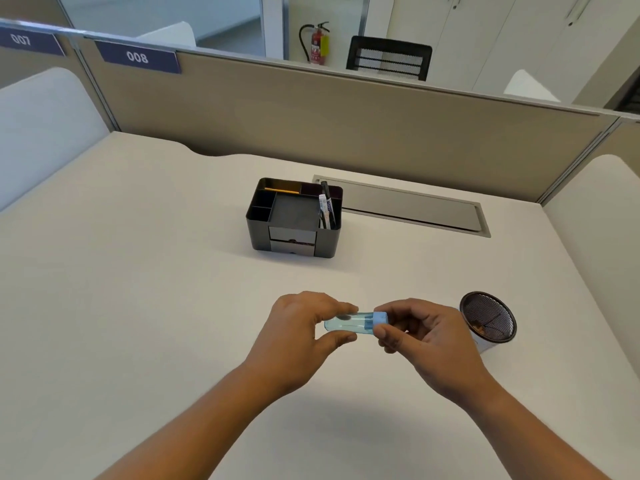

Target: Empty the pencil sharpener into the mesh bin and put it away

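The pencil sharpener (pixel 349 323) is a clear blue container with a pale blue cap, held level above the desk between both hands. My left hand (pixel 298 336) pinches the clear container end. My right hand (pixel 420 336) grips the cap end between thumb and fingers. The black mesh bin (pixel 488 322) stands on the desk just right of my right hand, with a few brown shavings at its bottom. A black desk organiser (pixel 294 218) sits further back at the desk's middle; its lower front drawer is slightly open.
The organiser holds pens (pixel 325 206) in its right compartment and a yellow pencil at the back. A grey cable flap (pixel 408 206) lies in the desk behind it. Beige partition walls enclose the white desk (pixel 138 271) at the back and sides.
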The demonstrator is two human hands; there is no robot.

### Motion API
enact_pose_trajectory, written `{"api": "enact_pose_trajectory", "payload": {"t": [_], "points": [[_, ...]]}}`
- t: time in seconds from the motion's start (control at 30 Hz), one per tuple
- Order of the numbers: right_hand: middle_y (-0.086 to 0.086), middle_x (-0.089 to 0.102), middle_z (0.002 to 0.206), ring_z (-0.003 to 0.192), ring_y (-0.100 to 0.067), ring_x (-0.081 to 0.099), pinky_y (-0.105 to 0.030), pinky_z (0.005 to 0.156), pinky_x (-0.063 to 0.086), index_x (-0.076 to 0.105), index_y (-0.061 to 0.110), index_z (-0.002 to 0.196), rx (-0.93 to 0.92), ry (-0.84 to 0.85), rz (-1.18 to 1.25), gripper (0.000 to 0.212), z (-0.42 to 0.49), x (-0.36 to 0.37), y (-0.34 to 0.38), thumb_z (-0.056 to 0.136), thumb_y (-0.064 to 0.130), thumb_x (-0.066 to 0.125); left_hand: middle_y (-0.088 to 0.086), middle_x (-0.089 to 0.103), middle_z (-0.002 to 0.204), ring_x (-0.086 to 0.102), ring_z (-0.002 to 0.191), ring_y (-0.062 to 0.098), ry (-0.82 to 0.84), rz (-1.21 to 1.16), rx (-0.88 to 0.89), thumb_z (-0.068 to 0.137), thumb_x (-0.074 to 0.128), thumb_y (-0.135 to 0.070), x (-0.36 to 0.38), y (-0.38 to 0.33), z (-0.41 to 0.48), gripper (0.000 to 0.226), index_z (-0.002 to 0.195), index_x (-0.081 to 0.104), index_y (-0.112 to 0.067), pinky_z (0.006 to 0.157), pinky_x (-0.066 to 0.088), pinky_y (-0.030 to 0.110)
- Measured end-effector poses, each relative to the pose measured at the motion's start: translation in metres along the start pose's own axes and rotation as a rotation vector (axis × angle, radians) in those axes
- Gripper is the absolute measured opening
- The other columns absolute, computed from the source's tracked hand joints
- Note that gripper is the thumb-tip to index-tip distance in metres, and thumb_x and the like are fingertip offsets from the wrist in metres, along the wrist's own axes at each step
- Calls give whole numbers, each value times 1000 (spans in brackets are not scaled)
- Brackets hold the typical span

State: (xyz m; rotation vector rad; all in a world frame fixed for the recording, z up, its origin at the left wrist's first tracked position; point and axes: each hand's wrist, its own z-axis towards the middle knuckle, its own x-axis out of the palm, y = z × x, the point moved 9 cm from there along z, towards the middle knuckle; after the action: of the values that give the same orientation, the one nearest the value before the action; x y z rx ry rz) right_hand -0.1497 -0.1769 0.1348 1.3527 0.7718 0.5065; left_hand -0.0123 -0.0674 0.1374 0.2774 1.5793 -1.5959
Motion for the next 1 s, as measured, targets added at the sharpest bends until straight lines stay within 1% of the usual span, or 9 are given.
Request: {"api": "enact_pose_trajectory", "payload": {"t": [0.1, 0.23, 0.3, 0.4, 0.5, 0.57, 0.7, 0.87, 1.0], "points": [[0, 79, 87, 71, -15, 71, -31, 66, 64, 78, 31, 98, 40, -9, -29, 26, 5, 1, -9, 73, 35, 81, -20, 66, 115, 37, 98, -6, 6, 91, 6, 84, 66, -43, -3, 9, 11, 36, 120, 61, -41, 90, 30, 22], [6, 78, 90, 77, -17, 71, -35, 68, 63, 77, 37, 95, 167, -38, -105, 16, 3, -1, -44, 84, 25, 77, -21, 64, 107, 49, 98, 2, -29, 84, -70, 83, 69, -41, -22, 37, 40, 34, 116, 64, -40, 87, 39, 24], [12, 77, 88, 74, -8, 69, -30, 67, 60, 77, 38, 90, 238, 8, -190, 9, -3, 2, -66, 83, 31, 78, -22, 57, 99, 49, 93, 3, -68, 100, -117, 80, 73, -38, -37, 55, 62, 33, 113, 66, -36, 81, 39, 23], [16, 76, 84, 71, 3, 67, -10, 63, 51, 76, 41, 85, 406, 157, -290, 11, -16, 11, -105, 77, 47, 78, -14, 60, 102, 53, 92, 9, -66, 149, -155, 79, 76, -32, -55, 83, 102, 32, 111, 69, -31, 80, 46, 28], [9, 79, 87, 80, 2, 72, -11, 81, 53, 80, 35, 81, 593, 350, -232, 19, -23, 33, -141, 69, 49, 78, -6, 61, 111, 56, 99, 16, -98, 207, -194, 79, 76, -29, -71, 111, 138, 31, 109, 70, -32, 82, 48, 34], [16, 78, 93, 90, 9, 70, -7, 89, 49, 79, 34, 76, 689, 392, -217, 20, -30, 36, -155, 64, 49, 73, -5, 56, 126, 49, 113, 19, -123, 318, -249, 81, 75, -33, -76, 130, 157, 33, 112, 67, -36, 91, 40, 41], [7, 80, 92, 89, -1, 73, -7, 77, 50, 82, 28, 85, 597, 291, -173, 4, -21, 19, -166, 83, 27, 79, -4, 45, 139, 35, 127, 22, -99, 397, -335, 83, 71, -38, -69, 155, 180, 33, 115, 63, -40, 99, 28, 46], [-3, 82, 86, 86, -13, 77, -11, 73, 51, 83, 16, 84, 650, 364, -114, 12, -14, 20, -185, 88, 10, 74, -5, 42, 142, 31, 130, 22, -20, 396, -345, 81, 72, -41, -49, 168, 192, 34, 113, 64, -42, 100, 26, 47], [-3, 81, 79, 75, -8, 74, -11, 69, 51, 82, 14, 81, 646, 381, -108, 11, -14, 19, -196, 88, 9, 75, -7, 42, 145, 28, 133, 21, 11, 330, -346, 78, 76, -39, -41, 175, 189, 37, 114, 65, -40, 99, 24, 46]]}}
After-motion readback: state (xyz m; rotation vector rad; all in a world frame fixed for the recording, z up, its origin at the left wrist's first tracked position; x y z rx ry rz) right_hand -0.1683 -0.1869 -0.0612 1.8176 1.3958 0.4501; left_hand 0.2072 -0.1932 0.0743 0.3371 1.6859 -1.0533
